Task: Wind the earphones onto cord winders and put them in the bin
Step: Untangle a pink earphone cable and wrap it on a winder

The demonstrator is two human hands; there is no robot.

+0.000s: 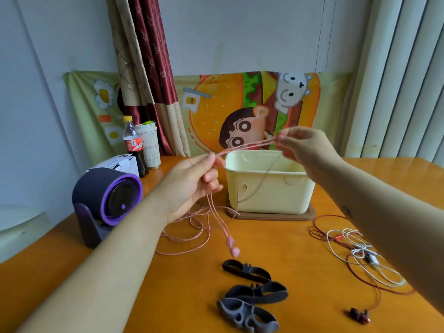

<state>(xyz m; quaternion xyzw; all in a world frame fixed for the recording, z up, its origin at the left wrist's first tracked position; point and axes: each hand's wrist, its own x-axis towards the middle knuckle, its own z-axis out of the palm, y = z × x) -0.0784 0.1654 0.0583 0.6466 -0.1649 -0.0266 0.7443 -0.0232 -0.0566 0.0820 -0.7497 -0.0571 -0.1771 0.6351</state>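
Note:
My left hand [194, 183] pinches the pink earphone cord [247, 146] in front of the cream bin [269, 186]. My right hand [305, 150] pinches the same cord above the bin's rim, so a stretch runs taut between both hands. The pink earbuds [233, 247] dangle below my left hand, and loose pink cord lies on the table under it. Three dark cord winders [249, 294] lie near the front edge. Red earphones [359, 314] and white earphones [360, 251] lie tangled on the right.
The bin stands on a brown lid [271, 216] on the orange wooden table [288, 241]. A purple speaker [108, 200] sits at the left, with a white box [115, 163], a cola bottle [134, 145] and a paper cup [149, 145] behind it.

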